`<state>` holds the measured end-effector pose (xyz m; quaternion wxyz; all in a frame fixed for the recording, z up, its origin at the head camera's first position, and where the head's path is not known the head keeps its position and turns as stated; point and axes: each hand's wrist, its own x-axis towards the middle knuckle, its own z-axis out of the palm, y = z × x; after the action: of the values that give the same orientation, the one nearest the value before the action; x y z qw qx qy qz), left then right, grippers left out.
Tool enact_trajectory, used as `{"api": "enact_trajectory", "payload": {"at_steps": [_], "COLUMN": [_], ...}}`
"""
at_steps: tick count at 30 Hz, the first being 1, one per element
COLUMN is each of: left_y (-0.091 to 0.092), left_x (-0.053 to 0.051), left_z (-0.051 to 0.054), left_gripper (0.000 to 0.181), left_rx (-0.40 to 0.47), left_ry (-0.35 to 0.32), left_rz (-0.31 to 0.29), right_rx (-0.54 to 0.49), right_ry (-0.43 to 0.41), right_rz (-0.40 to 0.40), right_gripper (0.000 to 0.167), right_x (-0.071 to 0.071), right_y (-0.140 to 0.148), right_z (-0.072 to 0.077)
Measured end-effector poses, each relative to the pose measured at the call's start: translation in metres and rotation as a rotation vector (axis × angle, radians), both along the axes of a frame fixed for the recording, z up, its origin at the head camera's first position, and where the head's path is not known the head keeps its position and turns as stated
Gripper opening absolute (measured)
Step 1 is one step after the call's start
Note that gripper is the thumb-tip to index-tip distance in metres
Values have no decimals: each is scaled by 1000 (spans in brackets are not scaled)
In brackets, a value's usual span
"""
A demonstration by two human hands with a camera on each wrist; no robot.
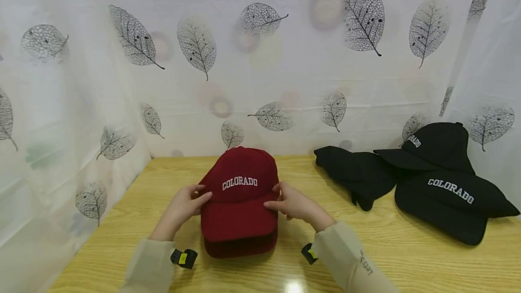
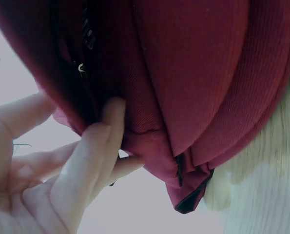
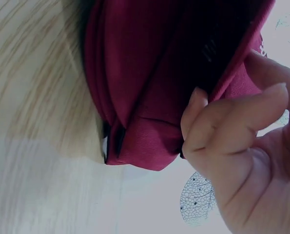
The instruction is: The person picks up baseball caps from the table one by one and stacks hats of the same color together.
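Note:
A red cap (image 1: 239,171) with white COLORADO lettering faces the head camera, resting over at least one more red cap, whose brim (image 1: 242,247) shows beneath. My left hand (image 1: 181,209) grips its left edge near the brim; my right hand (image 1: 299,205) grips the right edge. In the left wrist view, fingers of the left hand (image 2: 62,170) curl at the upper cap's rim, beside layered red fabric (image 2: 198,63). The right wrist view has the right hand (image 3: 247,151) pinching the opposite rim, with stacked red layers (image 3: 135,87) next to it.
Several black caps lie at the right of the wooden table (image 1: 134,238): one (image 1: 356,171) on its side, another (image 1: 441,146) overlapping a lower one (image 1: 443,198). A pale curtain (image 1: 285,71) with leaf prints hangs behind the table and along its sides.

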<state>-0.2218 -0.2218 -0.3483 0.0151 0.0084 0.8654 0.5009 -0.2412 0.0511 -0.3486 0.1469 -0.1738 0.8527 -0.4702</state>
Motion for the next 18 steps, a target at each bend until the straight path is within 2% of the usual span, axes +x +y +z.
{"api": "enact_trajectory", "payload": {"at_steps": [9,15,18], "left_y": [2,5,6], "left_x": [4,4,5], "left_z": [0,-2,-2], "left_gripper": [66,66,66], "left_rx": [-190,-257,-324], "left_ry": [-11,-2,11], "left_rz": [-44,-51,-62], "right_rx": [54,86,98], "right_ry": [5,-11,-13], "right_rz": [48,65,77], "right_gripper": [45,44,41], "right_x": [-1,0,1], "right_y": [-1,-2,-2], "right_z": [-5,-6,-7]}}
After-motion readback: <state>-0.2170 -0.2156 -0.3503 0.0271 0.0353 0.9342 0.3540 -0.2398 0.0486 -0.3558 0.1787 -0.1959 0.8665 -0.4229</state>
